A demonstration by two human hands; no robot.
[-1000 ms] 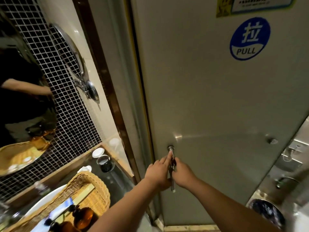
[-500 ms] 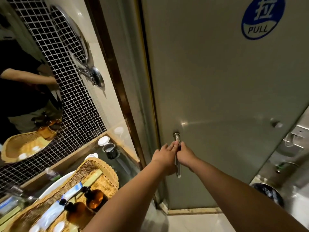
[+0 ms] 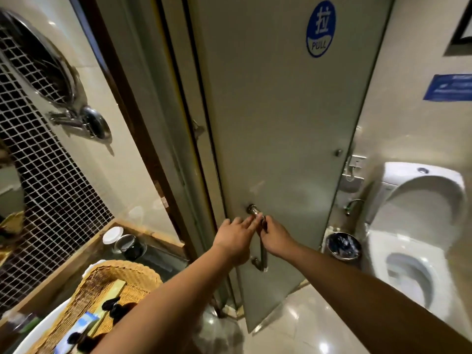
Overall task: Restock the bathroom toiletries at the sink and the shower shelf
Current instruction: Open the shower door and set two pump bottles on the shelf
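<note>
A frosted glass door [image 3: 275, 129] with a blue PULL sticker [image 3: 320, 29] stands swung partly open towards me. Its chrome handle [image 3: 260, 241] runs down the door's left edge. My right hand [image 3: 275, 237] is closed around the handle's upper part. My left hand [image 3: 235, 238] rests beside it with fingers loosely spread against the bar. At the lower left a wicker basket [image 3: 102, 279] sits on the white sink, holding dark amber bottles [image 3: 115, 309] and a blue and white packet [image 3: 79, 328]; my left forearm hides part of it.
A toilet [image 3: 419, 226] with its lid up stands at the right, a small bin [image 3: 343, 246] beside it. A round mirror [image 3: 43, 62] hangs on the left wall over black mosaic tile. A dark cup [image 3: 131, 247] and a white lid [image 3: 112, 235] sit on the counter.
The door has swung open towards me, revealing the toilet and wall behind it. My left hand has loosened from the handle; my right hand still grips it.
</note>
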